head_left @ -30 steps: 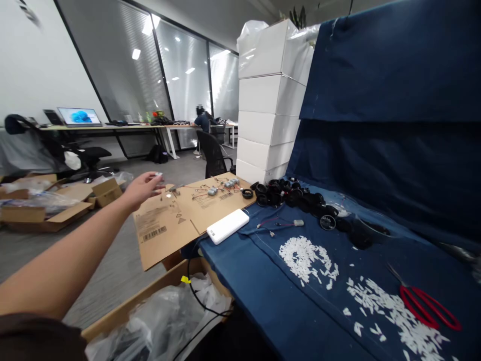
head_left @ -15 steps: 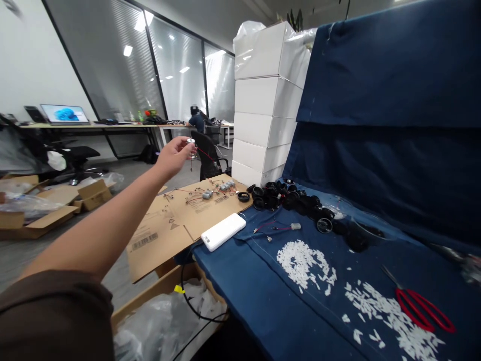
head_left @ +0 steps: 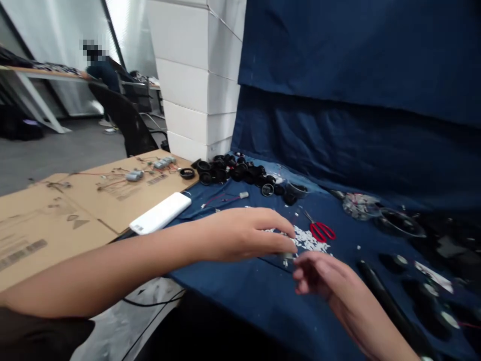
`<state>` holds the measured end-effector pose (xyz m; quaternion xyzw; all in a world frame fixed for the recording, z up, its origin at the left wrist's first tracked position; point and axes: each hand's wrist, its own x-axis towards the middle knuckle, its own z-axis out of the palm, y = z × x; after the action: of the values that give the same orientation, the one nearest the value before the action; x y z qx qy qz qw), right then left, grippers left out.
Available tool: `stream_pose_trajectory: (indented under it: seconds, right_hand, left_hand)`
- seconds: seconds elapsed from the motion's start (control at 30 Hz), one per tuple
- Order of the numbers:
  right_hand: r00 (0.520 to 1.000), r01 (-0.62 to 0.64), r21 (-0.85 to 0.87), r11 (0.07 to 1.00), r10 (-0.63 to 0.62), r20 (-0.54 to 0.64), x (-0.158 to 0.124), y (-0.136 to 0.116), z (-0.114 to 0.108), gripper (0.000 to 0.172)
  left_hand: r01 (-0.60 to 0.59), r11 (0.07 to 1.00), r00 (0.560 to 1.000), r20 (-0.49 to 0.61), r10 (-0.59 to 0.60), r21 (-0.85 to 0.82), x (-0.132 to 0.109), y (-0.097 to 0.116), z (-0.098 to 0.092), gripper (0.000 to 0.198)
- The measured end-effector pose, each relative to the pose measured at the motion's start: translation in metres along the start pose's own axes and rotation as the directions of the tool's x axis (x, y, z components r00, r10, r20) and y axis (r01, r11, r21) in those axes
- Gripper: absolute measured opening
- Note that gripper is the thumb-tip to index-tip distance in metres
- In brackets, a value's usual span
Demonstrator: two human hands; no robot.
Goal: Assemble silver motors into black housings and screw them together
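Observation:
My left hand (head_left: 244, 234) reaches across the blue cloth, fingers bent and closed on a small silvery motor (head_left: 286, 255), mostly hidden below the fingertips and blurred. Just right of it, my right hand (head_left: 326, 281) comes in from the lower right, its fingers loosely curled with nothing visible between them. The fingertips of the two hands are close together. Behind them lie many small white plastic pieces (head_left: 310, 239), partly covered by my left hand, and red-handled scissors (head_left: 322, 231). Another motor with wires (head_left: 244, 195) rests farther back on the cloth.
A white power bank (head_left: 161, 213) lies at the cloth's left edge. Beyond it, cardboard (head_left: 86, 200) bears grey motors (head_left: 134, 175) with wires. Black round housings (head_left: 240, 173) are heaped near stacked white boxes (head_left: 184, 85). A black rod-like thing (head_left: 391, 301) lies at right. A person (head_left: 103, 72) sits far back.
My left hand has come down and right from above the cardboard with the motor, to over the blue cloth. My right hand has entered view. The camera has turned right.

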<state>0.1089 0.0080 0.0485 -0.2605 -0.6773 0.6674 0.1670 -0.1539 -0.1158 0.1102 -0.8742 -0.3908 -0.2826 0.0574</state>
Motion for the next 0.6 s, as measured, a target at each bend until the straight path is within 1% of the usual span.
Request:
stream_pose_trajectory:
  seconds: [0.07, 0.1, 0.17, 0.27, 0.3, 0.37, 0.43, 0.47, 0.5, 0.53, 0.6]
  right_hand:
    - [0.998, 0.023, 0.042, 0.999, -0.025, 0.052, 0.017, -0.01, -0.002, 0.042]
    - [0.997, 0.036, 0.056, 0.998, -0.04, 0.067, 0.024, -0.01, -0.003, 0.04]
    - [0.997, 0.043, 0.077, 0.996, -0.047, 0.056, 0.035, -0.006, -0.007, 0.039]
    - [1.0, 0.01, 0.133, 0.991, -0.011, 0.004, 0.044, 0.01, -0.01, 0.044]
    - [1.0, -0.005, 0.161, 0.987, 0.007, -0.008, 0.046, 0.016, -0.01, 0.046]
    - [0.998, -0.04, 0.225, 0.973, 0.049, -0.036, 0.051, 0.028, -0.009, 0.048]
    - [0.993, -0.056, 0.282, 0.958, 0.083, -0.084, 0.055, 0.038, -0.009, 0.046]
    - [0.989, -0.055, 0.303, 0.951, 0.094, -0.116, 0.057, 0.042, -0.009, 0.044]
    - [0.983, -0.048, 0.32, 0.946, 0.101, -0.15, 0.058, 0.045, -0.01, 0.042]
    - [0.978, -0.037, 0.334, 0.942, 0.104, -0.184, 0.058, 0.047, -0.012, 0.039]
    - [0.966, -0.001, 0.361, 0.933, 0.093, -0.239, 0.057, 0.046, -0.016, 0.035]
  left_hand:
    - [-0.022, 0.999, 1.0, -0.007, 0.022, -0.032, 0.016, -0.012, 0.028, 0.025]
    - [-0.018, 0.998, 1.0, -0.004, 0.017, -0.053, 0.022, -0.019, 0.04, 0.025]
    - [0.01, 0.996, 1.0, 0.007, -0.009, -0.091, 0.028, -0.032, 0.057, 0.025]
    - [0.06, 0.984, 0.997, 0.059, -0.051, -0.167, 0.031, -0.045, 0.071, 0.025]
    - [0.089, 0.979, 0.994, 0.076, -0.076, -0.183, 0.031, -0.047, 0.073, 0.026]
    - [0.137, 0.974, 0.99, 0.067, -0.127, -0.178, 0.026, -0.053, 0.074, 0.03]
    - [0.129, 0.986, 0.992, 0.031, -0.126, -0.102, 0.017, -0.063, 0.074, 0.031]
    - [0.112, 0.993, 0.993, 0.028, -0.112, -0.025, 0.011, -0.071, 0.074, 0.031]
    - [0.12, 0.99, 0.991, 0.053, -0.124, 0.069, 0.004, -0.08, 0.074, 0.031]
    - [0.148, 0.975, 0.981, 0.097, -0.165, 0.164, -0.002, -0.09, 0.075, 0.029]
    - [0.22, 0.921, 0.941, 0.178, -0.287, 0.321, -0.016, -0.11, 0.077, 0.021]
